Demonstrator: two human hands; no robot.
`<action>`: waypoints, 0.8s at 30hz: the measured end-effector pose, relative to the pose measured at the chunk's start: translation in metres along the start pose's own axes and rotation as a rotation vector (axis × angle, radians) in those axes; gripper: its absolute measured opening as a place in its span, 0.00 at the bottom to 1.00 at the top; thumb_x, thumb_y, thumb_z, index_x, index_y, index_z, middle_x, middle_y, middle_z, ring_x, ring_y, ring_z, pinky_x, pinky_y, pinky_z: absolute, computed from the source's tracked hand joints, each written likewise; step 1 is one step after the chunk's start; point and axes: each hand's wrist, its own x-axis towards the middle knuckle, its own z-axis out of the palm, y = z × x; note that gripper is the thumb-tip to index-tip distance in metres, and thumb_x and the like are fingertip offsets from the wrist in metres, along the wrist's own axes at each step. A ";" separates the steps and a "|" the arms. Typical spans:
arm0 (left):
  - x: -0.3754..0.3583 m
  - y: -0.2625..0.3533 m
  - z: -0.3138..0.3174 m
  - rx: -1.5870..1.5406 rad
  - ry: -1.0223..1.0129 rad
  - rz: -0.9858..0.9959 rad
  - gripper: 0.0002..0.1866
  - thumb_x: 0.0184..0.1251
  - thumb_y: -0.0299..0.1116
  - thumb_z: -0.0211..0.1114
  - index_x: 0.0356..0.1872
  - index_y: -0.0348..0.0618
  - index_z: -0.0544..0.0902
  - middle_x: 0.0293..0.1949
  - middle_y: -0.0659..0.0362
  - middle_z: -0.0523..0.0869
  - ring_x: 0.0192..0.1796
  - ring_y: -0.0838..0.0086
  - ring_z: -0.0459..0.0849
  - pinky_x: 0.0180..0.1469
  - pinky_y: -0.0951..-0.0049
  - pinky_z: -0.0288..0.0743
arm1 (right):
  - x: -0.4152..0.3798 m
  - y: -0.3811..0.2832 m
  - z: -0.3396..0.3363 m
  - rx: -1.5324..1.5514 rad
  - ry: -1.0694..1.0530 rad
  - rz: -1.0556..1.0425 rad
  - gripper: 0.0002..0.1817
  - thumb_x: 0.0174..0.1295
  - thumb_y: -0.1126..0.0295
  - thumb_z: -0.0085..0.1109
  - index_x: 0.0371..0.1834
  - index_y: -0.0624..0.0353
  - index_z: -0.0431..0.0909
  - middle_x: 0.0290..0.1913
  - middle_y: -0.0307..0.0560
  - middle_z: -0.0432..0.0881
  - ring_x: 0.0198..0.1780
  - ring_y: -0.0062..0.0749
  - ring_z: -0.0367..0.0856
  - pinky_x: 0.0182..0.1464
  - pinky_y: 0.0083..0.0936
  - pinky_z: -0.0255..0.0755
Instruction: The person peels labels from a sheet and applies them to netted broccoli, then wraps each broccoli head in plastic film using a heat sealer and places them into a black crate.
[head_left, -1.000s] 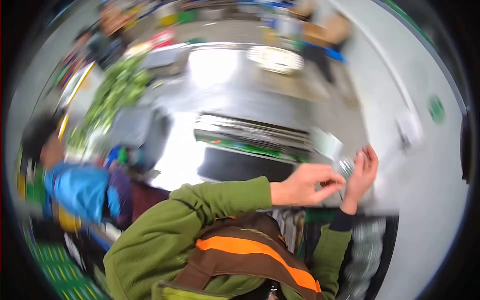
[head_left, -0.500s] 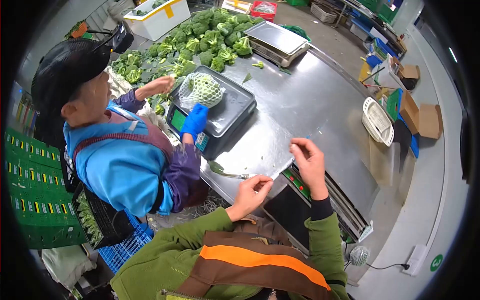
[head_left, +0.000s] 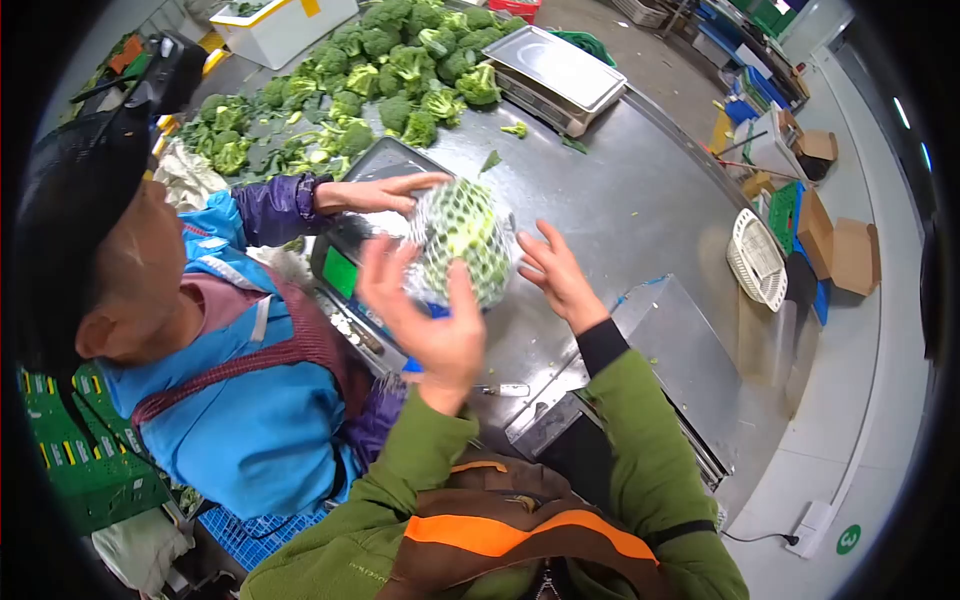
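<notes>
A head of broccoli in a white foam net (head_left: 468, 235) is between my hands, over the scale's side of the steel table. My left hand (head_left: 435, 325) is at its near left, fingers spread and partly blurred, overlapping the net in this view. On the right, my right hand (head_left: 562, 280) reaches toward the net with fingers apart, fingertips close to its side. A co-worker's bare hand (head_left: 385, 195) lies along the far left of the net. The co-worker's blue-gloved hand (head_left: 437, 309) shows below it, mostly hidden behind my left hand.
The co-worker (head_left: 240, 370) stands close at my left. A black scale (head_left: 345, 265) is under their arm. Behind it lies a broccoli pile (head_left: 410, 65) beside another scale (head_left: 555, 75). A knife (head_left: 500, 390) and a wrapping machine (head_left: 665, 350) are near me.
My hands have moved forward and up to the netted broccoli, the left one opening from a pinch. The co-worker has brought the netted broccoli off the scale toward me.
</notes>
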 end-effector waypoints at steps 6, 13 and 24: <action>-0.036 -0.078 0.009 -0.472 -0.820 -0.920 0.41 0.58 0.38 0.77 0.68 0.31 0.65 0.61 0.49 0.76 0.62 0.68 0.75 0.64 0.67 0.69 | 0.005 0.014 -0.027 0.207 -0.381 0.099 0.32 0.67 0.59 0.65 0.67 0.68 0.69 0.59 0.50 0.79 0.60 0.30 0.77 0.62 0.26 0.72; -0.066 -0.008 0.032 -0.677 -1.079 -0.801 0.28 0.63 0.33 0.72 0.61 0.32 0.75 0.51 0.53 0.86 0.50 0.73 0.85 0.54 0.71 0.78 | -0.079 -0.001 -0.087 -0.250 0.000 -0.270 0.30 0.66 0.53 0.65 0.61 0.67 0.76 0.57 0.51 0.82 0.59 0.33 0.79 0.61 0.28 0.72; -0.156 0.229 0.149 -0.619 -1.627 -0.322 0.33 0.59 0.51 0.73 0.55 0.30 0.81 0.48 0.48 0.87 0.48 0.69 0.87 0.52 0.68 0.79 | -0.264 -0.053 -0.309 0.094 0.304 -0.276 0.27 0.73 0.54 0.56 0.62 0.69 0.73 0.52 0.49 0.84 0.51 0.26 0.83 0.53 0.25 0.78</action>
